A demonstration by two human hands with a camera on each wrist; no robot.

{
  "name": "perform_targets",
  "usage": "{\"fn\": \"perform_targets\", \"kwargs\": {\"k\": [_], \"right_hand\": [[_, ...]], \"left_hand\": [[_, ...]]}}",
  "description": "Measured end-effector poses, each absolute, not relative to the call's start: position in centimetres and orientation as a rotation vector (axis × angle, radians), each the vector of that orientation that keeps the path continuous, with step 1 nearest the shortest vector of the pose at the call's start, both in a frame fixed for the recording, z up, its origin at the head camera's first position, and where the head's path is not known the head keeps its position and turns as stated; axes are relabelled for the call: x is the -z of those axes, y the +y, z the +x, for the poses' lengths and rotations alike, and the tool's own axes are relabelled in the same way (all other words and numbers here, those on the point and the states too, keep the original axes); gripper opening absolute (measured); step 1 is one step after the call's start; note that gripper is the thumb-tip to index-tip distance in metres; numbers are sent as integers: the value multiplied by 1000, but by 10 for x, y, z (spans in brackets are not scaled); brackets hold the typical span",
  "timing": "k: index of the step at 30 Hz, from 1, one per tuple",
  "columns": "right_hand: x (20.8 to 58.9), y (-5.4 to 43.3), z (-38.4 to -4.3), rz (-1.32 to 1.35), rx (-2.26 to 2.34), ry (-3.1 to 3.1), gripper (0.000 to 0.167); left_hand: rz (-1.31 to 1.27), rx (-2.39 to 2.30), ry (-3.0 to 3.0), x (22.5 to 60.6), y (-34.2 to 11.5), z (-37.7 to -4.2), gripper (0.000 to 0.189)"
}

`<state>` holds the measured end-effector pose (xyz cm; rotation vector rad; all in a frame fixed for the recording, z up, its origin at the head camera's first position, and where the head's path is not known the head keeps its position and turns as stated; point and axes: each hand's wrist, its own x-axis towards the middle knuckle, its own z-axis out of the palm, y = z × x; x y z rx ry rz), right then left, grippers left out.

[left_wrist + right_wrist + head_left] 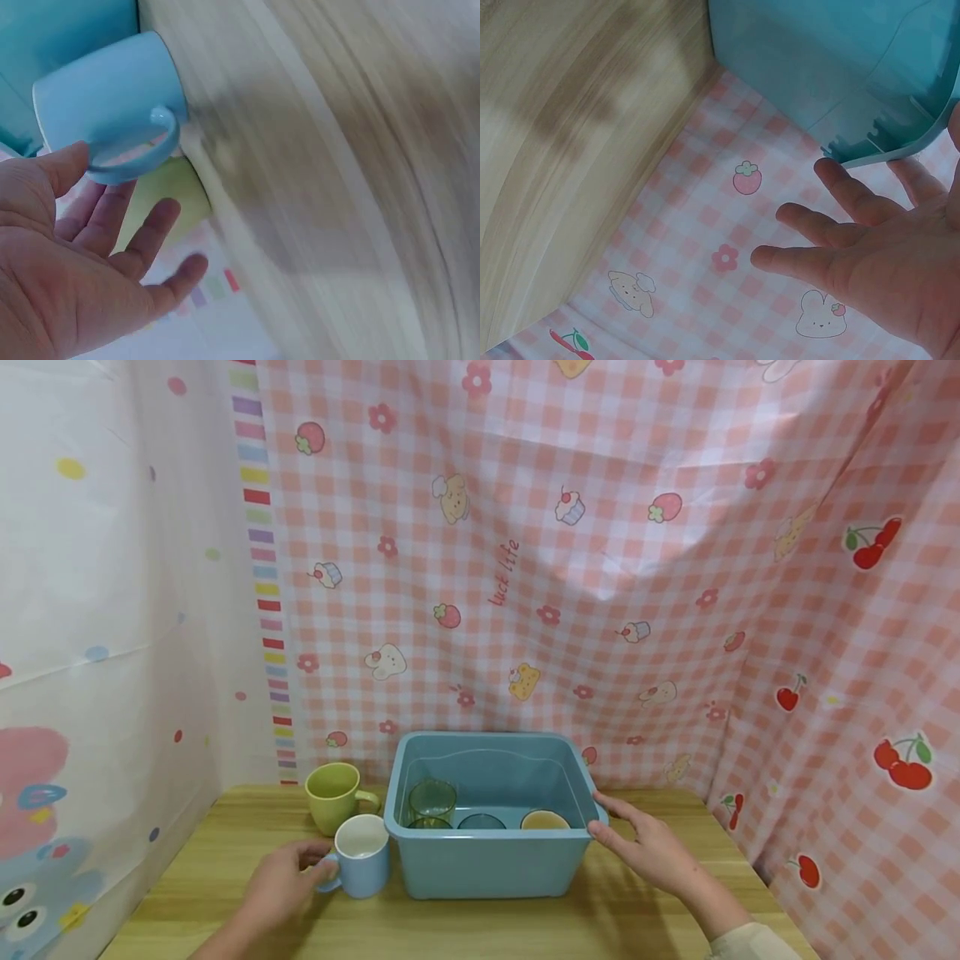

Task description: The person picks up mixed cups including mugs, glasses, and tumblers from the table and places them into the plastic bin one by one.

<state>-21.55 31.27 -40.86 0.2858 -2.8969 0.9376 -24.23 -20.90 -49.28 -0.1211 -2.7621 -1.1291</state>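
A light blue mug [362,858] with a white inside stands upright on the table, left of a blue plastic tub [491,864]. My left hand [283,881] has its thumb and first fingers at the mug's handle [139,165], pinching it; the other fingers are spread. Behind that mug stands a yellow-green mug [332,797], its handle turned right. Against the tub's right rim rests my right hand [651,850], with fingers extended and apart. Inside the tub I see a green glass cup [432,797] and other cups, partly hidden by the front wall.
The tub's front wall hides the lower parts of a blue-rimmed cup [482,822] and an orange-rimmed cup [545,820]. A pink checked cloth [525,568] hangs behind the wooden table [465,935], with a white printed cloth [112,610] at the left.
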Motion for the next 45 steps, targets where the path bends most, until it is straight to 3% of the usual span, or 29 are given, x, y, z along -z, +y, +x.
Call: {"fn": "perform_targets", "kwargs": {"k": [4, 14, 25, 34, 45], "right_hand": [[409, 313, -214, 284, -938, -2899, 69], [410, 314, -217, 281, -932, -2902, 69], [409, 315, -216, 285, -945, -2916, 69], [410, 315, -217, 297, -947, -2903, 68], [410, 316, -216, 307, -965, -2902, 68]], "left_hand": [[-97, 1132, -2802, 490, -216, -243, 27], [-6, 1432, -2930, 479, -226, -245, 68], [31, 1804, -2995, 477, -224, -251, 83], [22, 1893, -3023, 474, -223, -256, 62], [1, 1813, -3077, 469, -216, -253, 59]]}}
